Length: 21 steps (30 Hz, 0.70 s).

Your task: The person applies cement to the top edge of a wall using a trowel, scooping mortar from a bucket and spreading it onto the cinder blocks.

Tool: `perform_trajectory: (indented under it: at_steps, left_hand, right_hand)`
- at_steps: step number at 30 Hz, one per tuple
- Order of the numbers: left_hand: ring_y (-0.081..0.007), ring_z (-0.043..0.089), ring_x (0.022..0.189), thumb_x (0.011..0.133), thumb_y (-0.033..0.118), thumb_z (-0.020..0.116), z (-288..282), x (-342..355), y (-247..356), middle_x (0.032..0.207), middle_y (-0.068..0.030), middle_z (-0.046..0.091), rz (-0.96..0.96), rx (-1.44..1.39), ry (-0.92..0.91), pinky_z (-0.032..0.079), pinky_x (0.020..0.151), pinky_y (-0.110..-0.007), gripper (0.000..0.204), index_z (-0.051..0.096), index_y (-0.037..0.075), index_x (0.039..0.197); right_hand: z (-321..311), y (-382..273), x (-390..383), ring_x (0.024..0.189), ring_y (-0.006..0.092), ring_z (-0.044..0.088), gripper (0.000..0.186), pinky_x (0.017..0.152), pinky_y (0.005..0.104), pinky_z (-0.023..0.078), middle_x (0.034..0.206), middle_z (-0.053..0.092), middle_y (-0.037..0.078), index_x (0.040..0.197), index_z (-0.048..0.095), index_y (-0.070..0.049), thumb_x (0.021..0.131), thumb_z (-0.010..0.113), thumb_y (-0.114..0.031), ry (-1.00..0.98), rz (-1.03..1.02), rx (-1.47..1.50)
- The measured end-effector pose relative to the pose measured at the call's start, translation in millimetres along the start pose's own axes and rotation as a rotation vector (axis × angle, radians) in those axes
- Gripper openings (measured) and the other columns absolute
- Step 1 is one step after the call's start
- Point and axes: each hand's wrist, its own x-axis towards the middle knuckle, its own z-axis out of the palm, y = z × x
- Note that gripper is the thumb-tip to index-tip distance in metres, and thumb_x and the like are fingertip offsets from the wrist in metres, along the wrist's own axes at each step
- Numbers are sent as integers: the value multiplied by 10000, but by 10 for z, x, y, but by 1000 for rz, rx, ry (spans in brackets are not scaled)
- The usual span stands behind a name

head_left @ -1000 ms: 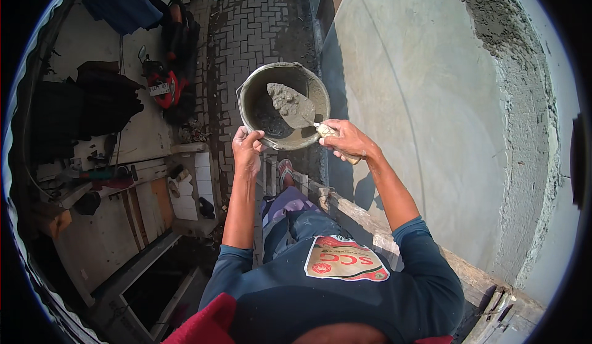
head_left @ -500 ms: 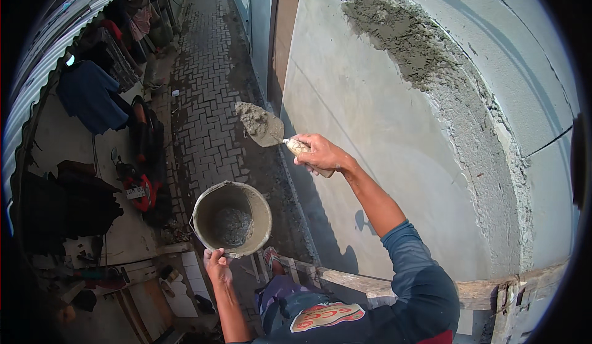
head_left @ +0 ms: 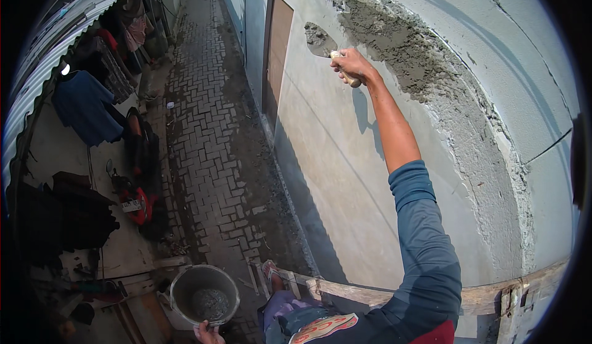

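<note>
My right hand (head_left: 353, 66) is closed round the pale handle of a trowel (head_left: 324, 49), held out in front of the wall. A lump of wet grey mortar (head_left: 316, 34) sits on its blade. Just right of the blade, a rough band of fresh mortar (head_left: 394, 36) covers the upper part of the wall. Low in the view, my left hand (head_left: 208, 333) grips the rim of a bucket (head_left: 233, 291) at its near side. Some grey mortar shows in the bottom of the bucket.
A wooden rail (head_left: 364, 294) crosses in front of me at the right. Below runs a paved alley (head_left: 203, 140), beside a brown door (head_left: 277, 51). Hanging clothes (head_left: 89, 106), a red motorcycle (head_left: 142, 205) and a corrugated roof edge (head_left: 37, 73) line the left.
My right hand has carried the loaded trowel up and to the right, toward the mortar band. The bucket and my left hand have dropped lower and slightly left.
</note>
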Motion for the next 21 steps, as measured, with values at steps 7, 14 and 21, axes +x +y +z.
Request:
perform_trajectory:
  at_steps: [7, 14, 21]
  left_hand:
    - [-270, 559, 1008, 838, 147, 661, -20, -523, 507, 1117, -155, 548, -196, -2, 28, 507, 848, -427, 362, 547, 11, 1154]
    - [-268, 561, 1003, 837, 105, 665, 92, -539, 582, 1132, -158, 539, -211, -8, 45, 508, 846, -413, 358, 541, 15, 1160]
    - [-265, 564, 999, 835, 63, 669, 36, -647, 617, 1148, -161, 531, -152, -71, 45, 509, 845, -399, 361, 535, 18, 1167]
  right_hand:
    - [246, -153, -101, 513, 110, 551, 200, 413, 263, 475, 768, 608, 74, 932, 569, 11, 820, 634, -142, -280, -75, 116]
    - [698, -617, -38, 469, 73, 533, 176, 380, 220, 466, 767, 615, 61, 962, 567, -21, 845, 610, -145, -688, -124, 371]
    - [840, -564, 706, 464, 47, 508, 346, 350, 168, 467, 820, 555, 76, 1208, 453, 52, 951, 493, -177, -1026, -81, 789]
